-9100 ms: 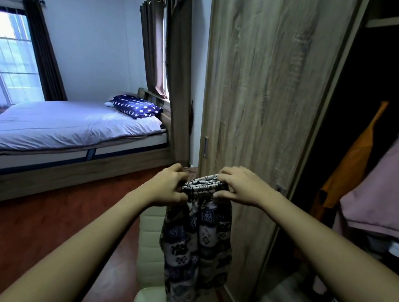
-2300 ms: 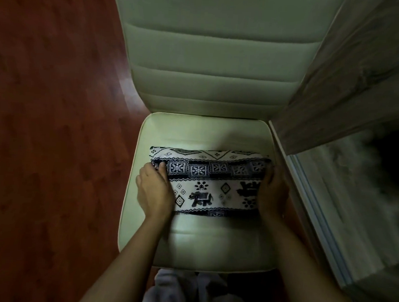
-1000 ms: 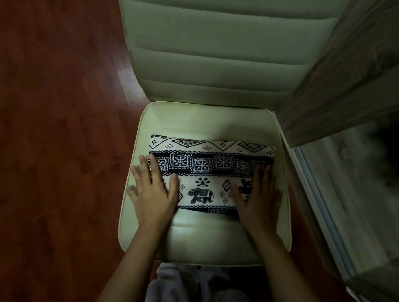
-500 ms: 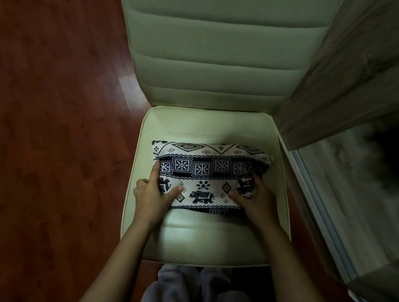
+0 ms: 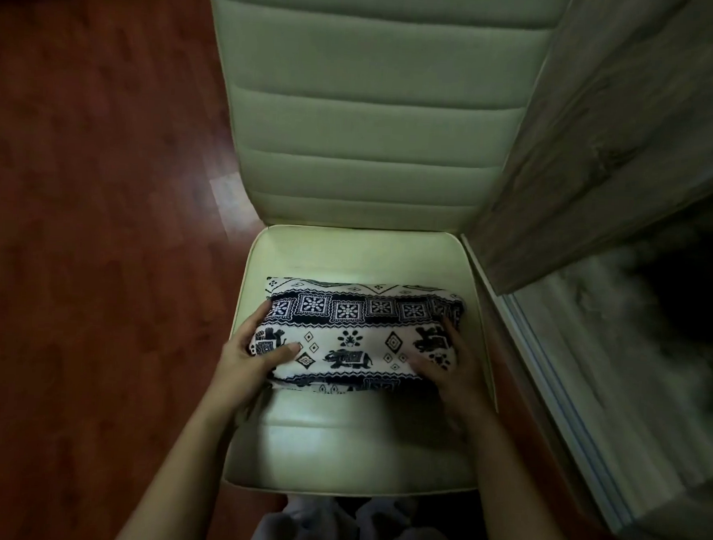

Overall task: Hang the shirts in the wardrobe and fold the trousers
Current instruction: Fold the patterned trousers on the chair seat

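The folded trousers (image 5: 359,332), navy and white with an elephant pattern, lie as a compact bundle on the seat of a pale chair (image 5: 348,444). My left hand (image 5: 253,355) grips the bundle's left end, thumb on top and fingers curled around the edge. My right hand (image 5: 449,367) holds the right end the same way, fingers wrapped around the side. The near edge of the bundle looks slightly lifted off the seat. No shirts are visible.
The chair's padded backrest (image 5: 372,124) rises behind the seat. A wooden wardrobe door (image 5: 631,119) stands close on the right, with its sliding track (image 5: 556,386) and dark interior beyond. Red-brown wooden floor (image 5: 88,253) spreads to the left. Pale cloth (image 5: 355,532) shows at the bottom edge.
My hands went from flat on top of the trousers to gripping both ends of the bundle. Earlier the trousers hung unfolded in front of the wardrobe.
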